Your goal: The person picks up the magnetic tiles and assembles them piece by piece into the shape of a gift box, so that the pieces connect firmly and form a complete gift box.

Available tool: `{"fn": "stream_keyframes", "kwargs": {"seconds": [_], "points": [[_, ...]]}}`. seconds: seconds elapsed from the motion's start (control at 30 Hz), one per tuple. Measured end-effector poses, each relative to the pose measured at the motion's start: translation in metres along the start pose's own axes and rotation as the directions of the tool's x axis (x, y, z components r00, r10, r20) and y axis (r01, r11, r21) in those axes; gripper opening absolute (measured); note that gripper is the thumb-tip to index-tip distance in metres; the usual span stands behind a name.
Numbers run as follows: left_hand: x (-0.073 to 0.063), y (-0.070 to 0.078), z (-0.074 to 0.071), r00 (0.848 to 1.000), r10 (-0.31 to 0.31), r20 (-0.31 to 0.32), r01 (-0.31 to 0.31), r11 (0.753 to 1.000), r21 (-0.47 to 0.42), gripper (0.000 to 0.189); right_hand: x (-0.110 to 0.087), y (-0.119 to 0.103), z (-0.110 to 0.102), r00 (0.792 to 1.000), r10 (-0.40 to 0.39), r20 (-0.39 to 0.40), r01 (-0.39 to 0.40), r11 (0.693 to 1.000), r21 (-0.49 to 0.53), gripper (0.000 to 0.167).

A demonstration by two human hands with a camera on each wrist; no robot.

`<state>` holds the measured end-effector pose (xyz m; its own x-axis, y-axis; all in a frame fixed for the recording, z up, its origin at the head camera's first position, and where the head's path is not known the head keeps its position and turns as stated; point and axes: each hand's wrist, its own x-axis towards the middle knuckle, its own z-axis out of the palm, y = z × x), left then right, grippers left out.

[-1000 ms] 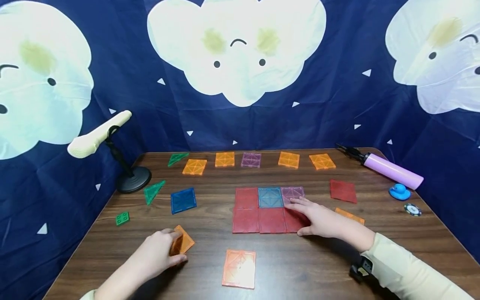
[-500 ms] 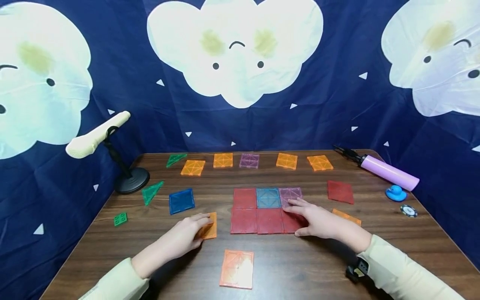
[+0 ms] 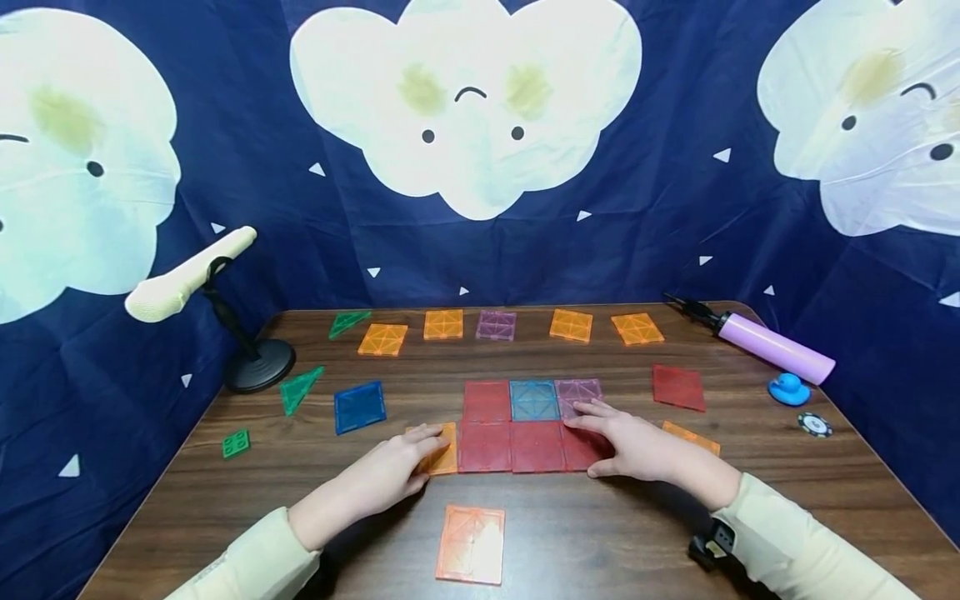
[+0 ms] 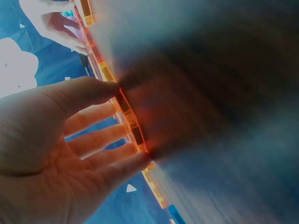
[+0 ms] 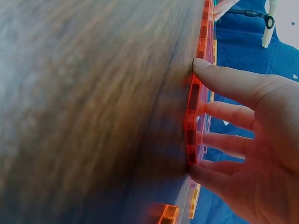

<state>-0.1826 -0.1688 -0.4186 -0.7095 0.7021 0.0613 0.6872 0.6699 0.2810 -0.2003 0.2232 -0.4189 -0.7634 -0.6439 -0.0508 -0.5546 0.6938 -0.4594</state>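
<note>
Tile block [image 3: 536, 442], 2 rows of 3, lies flat on the bench [image 3: 585, 542]. At the left end of its near row, the left hand [image 3: 390, 468] is half curled over 1 orange tile [image 3: 447, 458], gripping it between thumb and fingers; the tile's right edge looks to meet the block. At the block's right end, the right hand [image 3: 628, 442] rests spread, fingers relaxed, touching the near-row red tile [image 3: 579, 452] without clenching it. The step seems to be joining the orange tile to that row. Done well, it calls for keeping the tile flat, its edge parallel to the block's, and pushing gently while the right hand braces the opposite end. Pressing too hard could part the seams between the 6 pieces. Release should be straight up, so the fit isn't dragged askew.
</note>
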Motion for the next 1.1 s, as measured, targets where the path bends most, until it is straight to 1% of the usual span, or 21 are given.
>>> {"fn": "stream_keyframes", "kwargs": {"seconds": [0.13, 0.23, 0.3, 0.33, 0.43, 0.47, 0.53, 0.6, 0.67, 0.73, 0.83, 0.97, 1.1], "points": [[0.003, 0.001, 0.001, 0.998, -0.018, 0.059, 0.020, 0.999, -0.040, 0.050, -0.003, 0.000, -0.003, 1.000, 0.005, -0.001, -0.005, 1.000, -0.026, 0.067], [0.006, -0.001, 0.000, 0.993, -0.029, 0.116, 0.040, 0.995, -0.095, 0.055, -0.006, 0.001, -0.006, 1.000, 0.015, -0.009, -0.015, 0.999, -0.049, 0.067], [0.005, -0.004, -0.001, 0.992, -0.030, 0.119, 0.045, 0.990, -0.131, 0.056, -0.007, 0.001, -0.006, 1.000, 0.017, -0.011, -0.018, 0.998, -0.055, 0.067], [0.004, -0.007, -0.003, 0.993, -0.044, 0.112, 0.060, 0.988, -0.141, 0.056, -0.007, 0.001, -0.005, 1.000, 0.015, -0.009, -0.016, 0.998, -0.054, 0.067], [-0.008, -0.023, -0.011, 0.992, -0.119, 0.042, 0.123, 0.984, -0.126, 0.056, 0.000, 0.000, -0.001, 1.000, -0.014, -0.001, 0.014, 0.999, -0.052, 0.066], [-0.013, -0.030, -0.015, 0.988, -0.154, 0.015, 0.155, 0.983, -0.103, 0.057, 0.003, -0.001, 0.001, 1.000, -0.025, -0.002, 0.025, 0.999, -0.048, 0.066], [-0.022, -0.047, -0.024, 0.971, -0.240, -0.014, 0.239, 0.969, -0.060, 0.057, 0.010, -0.003, 0.003, 0.999, -0.043, -0.007, 0.042, 0.998, -0.039, 0.066], [-0.029, -0.065, -0.031, 0.959, -0.285, -0.008, 0.284, 0.958, -0.039, 0.056, 0.014, -0.003, 0.005, 0.999, -0.049, -0.012, 0.048, 0.998, -0.032, 0.066], [-0.033, -0.081, -0.034, 0.953, -0.302, 0.023, 0.302, 0.953, -0.035, 0.056, 0.015, -0.003, 0.006, 0.999, -0.038, -0.014, 0.038, 0.999, -0.024, 0.067], [-0.034, -0.092, -0.035, 0.955, -0.293, 0.054, 0.296, 0.954, -0.054, 0.055, 0.015, -0.003, 0.007, 0.999, -0.031, -0.011, 0.031, 0.999, -0.026, 0.067], [-0.028, -0.098, -0.036, 0.963, -0.258, 0.079, 0.264, 0.962, -0.067, 0.056, 0.014, 0.000, 0.008, 0.999, -0.040, -0.018, 0.039, 0.998, -0.041, 0.067], [-0.010, -0.093, -0.036, 0.972, -0.211, 0.100, 0.220, 0.971, -0.091, 0.055, 0.012, 0.003, 0.005, 0.998, -0.053, -0.042, 0.050, 0.997, -0.054, 0.067], [0.012, -0.082, -0.032, 0.975, -0.178, 0.135, 0.195, 0.973, -0.121, 0.051, 0.007, 0.004, 0.000, 0.998, -0.034, -0.044, 0.031, 0.998, -0.058, 0.067]]}}
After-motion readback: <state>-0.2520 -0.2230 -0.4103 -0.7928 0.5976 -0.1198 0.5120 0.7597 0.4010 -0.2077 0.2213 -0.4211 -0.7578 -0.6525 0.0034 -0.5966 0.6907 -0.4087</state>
